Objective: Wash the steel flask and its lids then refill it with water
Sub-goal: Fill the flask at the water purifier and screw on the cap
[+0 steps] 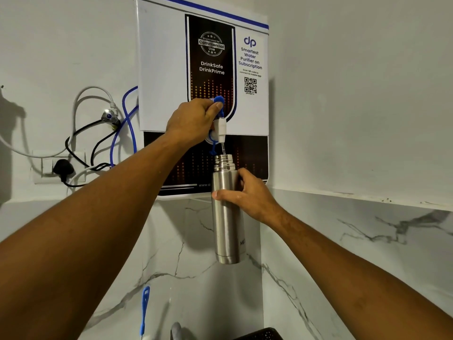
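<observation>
Steel flask [225, 217] hangs upright at 6 o'clock of the white spout [221, 128] on the wall-mounted water purifier [161, 69], with its open threaded mouth just below the nozzle. A thin stream of water [223, 148] runs from the spout into the mouth, so the step in hand is the refill, the last part of the task. Neither lid is in view.

The right hand [250, 195] has its grip wrapped round the flask's upper body, thumb across the front, and carries it in the air, resting on no surface. The left hand [193, 119] has its grip closed on the blue tap lever [219, 100], at 12 o'clock of the spout.

The fill level cannot be seen through the steel. The next move, as I judge it, calls for watching the mouth and letting the lever go as water nears the threads. Once the drip ends, the flask can be lowered straight down without tilting, and the lids then have to be found and screwed on.

At 9 o'clock of the purifier run blue tubing [127, 114] and a white cable [81, 101], with a black plug [63, 168] in a wall socket; a splash that way would be a risk. At 7 o'clock of the flask a blue strap-like piece [145, 307] lies against the marble. At 6 o'clock, on the bottom edge, sits a dark perforated basket [259, 334], which a lowered flask might meet.
</observation>
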`<state>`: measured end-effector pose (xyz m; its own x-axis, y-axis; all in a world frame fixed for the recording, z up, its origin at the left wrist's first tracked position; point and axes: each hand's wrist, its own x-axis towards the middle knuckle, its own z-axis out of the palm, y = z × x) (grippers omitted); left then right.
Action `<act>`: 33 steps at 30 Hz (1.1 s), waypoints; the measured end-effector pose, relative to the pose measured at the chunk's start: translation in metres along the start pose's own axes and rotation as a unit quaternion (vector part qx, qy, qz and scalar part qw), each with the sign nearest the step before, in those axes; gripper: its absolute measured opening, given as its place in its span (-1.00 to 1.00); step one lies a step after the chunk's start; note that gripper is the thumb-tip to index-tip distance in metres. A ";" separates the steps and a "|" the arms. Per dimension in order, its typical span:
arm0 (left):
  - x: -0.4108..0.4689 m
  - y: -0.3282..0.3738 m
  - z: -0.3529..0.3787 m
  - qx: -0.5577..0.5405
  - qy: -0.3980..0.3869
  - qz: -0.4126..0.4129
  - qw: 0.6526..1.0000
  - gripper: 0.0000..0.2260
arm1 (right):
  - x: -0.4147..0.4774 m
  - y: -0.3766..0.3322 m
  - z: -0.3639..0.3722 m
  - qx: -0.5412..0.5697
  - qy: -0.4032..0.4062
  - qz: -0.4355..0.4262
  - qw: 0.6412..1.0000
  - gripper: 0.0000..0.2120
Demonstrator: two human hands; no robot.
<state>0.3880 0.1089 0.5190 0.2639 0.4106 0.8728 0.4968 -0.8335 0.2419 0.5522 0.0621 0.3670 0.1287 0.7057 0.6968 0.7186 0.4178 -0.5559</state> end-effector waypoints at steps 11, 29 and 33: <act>-0.002 0.001 0.000 -0.008 -0.001 -0.003 1.000 -0.62 | 0.000 0.001 0.000 0.005 -0.003 0.000 1.000 -0.35; -0.003 0.003 -0.001 -0.002 0.002 0.001 1.000 -0.62 | -0.001 0.002 0.000 0.009 -0.004 -0.001 1.000 -0.28; -0.003 0.003 -0.001 0.004 0.002 0.004 1.000 -0.62 | -0.001 0.003 0.000 0.012 -0.002 -0.002 1.000 -0.34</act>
<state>0.3880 0.1043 0.5174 0.2654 0.4024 0.8762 0.5013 -0.8339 0.2311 0.5546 0.0631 0.3646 0.1233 0.7057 0.6977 0.7031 0.4340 -0.5633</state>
